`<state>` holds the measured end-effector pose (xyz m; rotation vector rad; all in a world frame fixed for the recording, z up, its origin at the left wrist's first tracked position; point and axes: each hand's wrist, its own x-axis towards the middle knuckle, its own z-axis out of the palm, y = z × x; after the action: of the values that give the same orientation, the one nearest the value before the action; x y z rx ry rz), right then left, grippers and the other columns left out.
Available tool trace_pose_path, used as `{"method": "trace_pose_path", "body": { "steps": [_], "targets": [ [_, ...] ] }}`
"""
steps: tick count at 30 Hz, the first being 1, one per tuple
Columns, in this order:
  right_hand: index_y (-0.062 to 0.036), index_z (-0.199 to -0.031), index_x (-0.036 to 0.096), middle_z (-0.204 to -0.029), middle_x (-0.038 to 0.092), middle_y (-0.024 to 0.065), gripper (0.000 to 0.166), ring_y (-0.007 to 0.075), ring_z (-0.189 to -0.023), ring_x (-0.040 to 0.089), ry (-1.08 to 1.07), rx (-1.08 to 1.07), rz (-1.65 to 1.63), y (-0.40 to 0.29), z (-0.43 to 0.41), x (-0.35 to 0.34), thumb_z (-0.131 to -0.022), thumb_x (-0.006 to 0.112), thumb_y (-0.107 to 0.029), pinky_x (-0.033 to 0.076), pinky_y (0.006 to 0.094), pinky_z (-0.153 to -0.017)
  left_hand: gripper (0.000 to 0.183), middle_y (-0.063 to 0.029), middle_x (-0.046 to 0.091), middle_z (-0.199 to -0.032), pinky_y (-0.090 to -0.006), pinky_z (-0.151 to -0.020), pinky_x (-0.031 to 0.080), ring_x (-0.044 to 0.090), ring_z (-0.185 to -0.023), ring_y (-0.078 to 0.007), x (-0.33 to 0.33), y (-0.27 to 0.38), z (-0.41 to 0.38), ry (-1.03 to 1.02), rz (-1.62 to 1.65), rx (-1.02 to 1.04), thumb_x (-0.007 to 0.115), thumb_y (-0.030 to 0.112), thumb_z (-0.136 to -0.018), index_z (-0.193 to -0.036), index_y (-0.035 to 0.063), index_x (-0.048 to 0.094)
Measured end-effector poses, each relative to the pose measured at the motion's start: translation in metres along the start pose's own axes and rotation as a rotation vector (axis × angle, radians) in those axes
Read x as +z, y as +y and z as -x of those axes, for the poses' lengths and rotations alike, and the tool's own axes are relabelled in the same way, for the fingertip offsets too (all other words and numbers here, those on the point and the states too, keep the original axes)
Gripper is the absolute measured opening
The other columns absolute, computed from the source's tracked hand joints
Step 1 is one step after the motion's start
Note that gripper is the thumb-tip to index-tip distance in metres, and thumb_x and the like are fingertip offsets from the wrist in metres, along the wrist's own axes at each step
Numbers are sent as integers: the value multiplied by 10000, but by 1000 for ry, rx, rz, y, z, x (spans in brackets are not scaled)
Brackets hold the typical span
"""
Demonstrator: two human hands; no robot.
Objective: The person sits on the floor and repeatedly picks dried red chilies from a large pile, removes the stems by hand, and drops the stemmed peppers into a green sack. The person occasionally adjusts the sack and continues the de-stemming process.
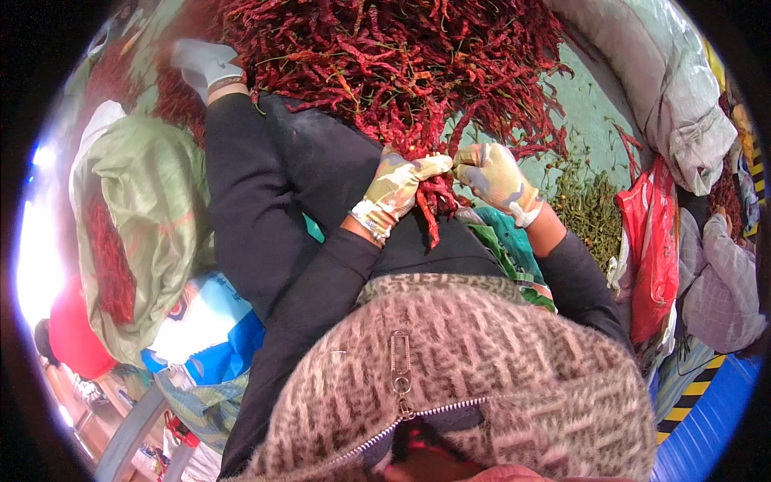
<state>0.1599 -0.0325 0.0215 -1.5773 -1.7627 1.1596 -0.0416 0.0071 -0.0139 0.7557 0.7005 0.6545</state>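
My left hand [391,187], in a camouflage-patterned glove, grips a bunch of dried red chillies [432,202] above my lap. Some of their tips hang below the fingers. Close beside it is my right hand [497,181], gloved the same way, with its fingers curled and its fingertips near the left thumb and the chillies. Whether a stem is pinched there is too small to tell. Just beyond both hands spreads a large heap of dried red chillies [397,60], several with green stems on. Some of them lie against my dark trouser leg [259,162].
Right of my hands lies a pile of greenish chilli stems [587,211] on a pale green sheet [593,90]. Farther right are a red plastic bag [647,253], a full whitish sack [668,84] and a seated person [720,283]. At left stands a green woven sack [150,175] with chillies.
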Motion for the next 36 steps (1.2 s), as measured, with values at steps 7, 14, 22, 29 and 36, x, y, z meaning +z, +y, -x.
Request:
{"method": "trace_pose_path", "body": {
  "steps": [7, 14, 22, 29, 36],
  "targets": [
    [-45, -837, 686, -740, 645, 195, 186, 355, -690, 628, 224, 211, 222, -2, -18, 31, -786, 560, -172, 491, 421, -636, 77, -66, 690, -851, -304, -760, 522, 663, -780, -167, 11, 10, -5, 124, 15, 137, 692, 67, -817, -877, 22, 702],
    [-4, -873, 679, -669, 627, 93, 153, 192, -616, 606, 417, 114, 337, 124, -17, -19, -793, 595, -104, 496, 332, -591, 261, -121, 680, -1020, -371, -959, 434, 622, -1007, -222, -3, 19, 26, -137, -85, 292, 577, 219, -919, -1039, 0, 656],
    [27, -959, 670, -596, 561, 9, 195, 73, -475, 479, 330, 265, -143, 57, -19, -10, -897, 592, -141, 381, 242, -462, 273, -136, 668, -1065, -373, -896, 481, 622, -1001, -259, -145, 237, 113, 582, -660, 1093, 574, 184, -914, -1109, 3, 631],
    [14, -959, 670, -593, 510, 4, 201, 83, -461, 448, 262, 249, -122, 21, -26, 23, -886, 573, -146, 377, 248, -451, 500, -180, 642, -1153, -358, -987, 436, 583, -1124, -304, -250, 393, 344, 1681, -1309, 325, 658, 221, -837, -1259, -30, 568],
    [3, -830, 633, -597, 484, -28, 119, 76, -445, 431, 235, 317, -82, 39, -24, 20, -861, 546, -73, 350, 247, -430, 600, -219, 654, -1109, -370, -914, 451, 599, -1057, -336, -359, 386, 392, 1270, -1436, -590, 723, 301, -627, -1103, -54, 643]
  ]
}}
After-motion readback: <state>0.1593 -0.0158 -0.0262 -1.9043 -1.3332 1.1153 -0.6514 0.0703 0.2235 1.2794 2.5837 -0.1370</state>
